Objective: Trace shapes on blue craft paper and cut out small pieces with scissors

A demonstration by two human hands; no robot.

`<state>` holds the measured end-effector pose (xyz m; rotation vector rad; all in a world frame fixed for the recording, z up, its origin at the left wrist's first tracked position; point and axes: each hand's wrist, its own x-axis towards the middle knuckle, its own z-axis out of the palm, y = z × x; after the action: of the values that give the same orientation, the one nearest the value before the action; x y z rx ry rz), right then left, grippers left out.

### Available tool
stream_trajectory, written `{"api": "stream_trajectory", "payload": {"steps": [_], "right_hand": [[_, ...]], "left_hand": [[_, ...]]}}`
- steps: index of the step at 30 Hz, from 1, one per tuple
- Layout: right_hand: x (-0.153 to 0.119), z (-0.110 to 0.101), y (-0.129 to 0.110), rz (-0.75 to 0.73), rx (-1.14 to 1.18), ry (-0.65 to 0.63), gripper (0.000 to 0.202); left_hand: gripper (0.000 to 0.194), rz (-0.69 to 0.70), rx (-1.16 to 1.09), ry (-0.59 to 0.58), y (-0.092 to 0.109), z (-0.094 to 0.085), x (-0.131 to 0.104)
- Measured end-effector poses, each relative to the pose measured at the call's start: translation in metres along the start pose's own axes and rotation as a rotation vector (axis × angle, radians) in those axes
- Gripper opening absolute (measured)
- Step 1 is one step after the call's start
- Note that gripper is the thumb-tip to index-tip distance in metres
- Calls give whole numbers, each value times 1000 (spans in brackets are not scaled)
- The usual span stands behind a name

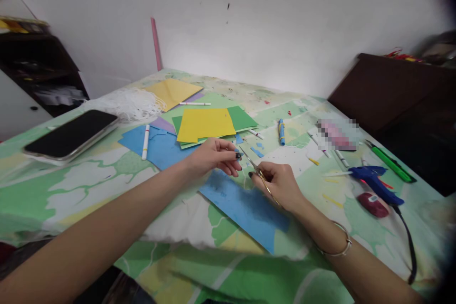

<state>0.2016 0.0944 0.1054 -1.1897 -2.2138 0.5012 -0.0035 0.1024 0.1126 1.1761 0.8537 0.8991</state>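
My right hand [280,183] grips a pair of scissors [262,176] with gold-coloured handles, blades pointing up and left. Facing the blades, my left hand [219,156] pinches a small piece of blue paper [240,151] between thumb and fingers; most of that piece is hidden. A large blue sheet [245,206] lies on the table under both hands. Small blue paper scraps [257,152] are scattered just beyond the scissor tips. Behind my left hand, a yellow sheet [205,123] rests on green sheets [244,118].
At left are a phone [73,134] and a heap of white string [130,104]. To the right lie a blue glue gun [374,180] with its cord, a green box cutter [392,164] and a dark red oval object [373,204]. White markers [146,142] lie about.
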Motion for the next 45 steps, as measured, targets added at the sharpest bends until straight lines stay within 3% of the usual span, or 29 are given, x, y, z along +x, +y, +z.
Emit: {"api": "stream_trajectory", "payload": {"steps": [15,45], "right_hand": [[-4,1,-3,38,186,-105,26],[-2,-7,0,-93,-58,-38,28]], "left_hand": [[22,24,-167,-86,1,7,-5],[14,-37,-177,-95,-2,3,-5]]}}
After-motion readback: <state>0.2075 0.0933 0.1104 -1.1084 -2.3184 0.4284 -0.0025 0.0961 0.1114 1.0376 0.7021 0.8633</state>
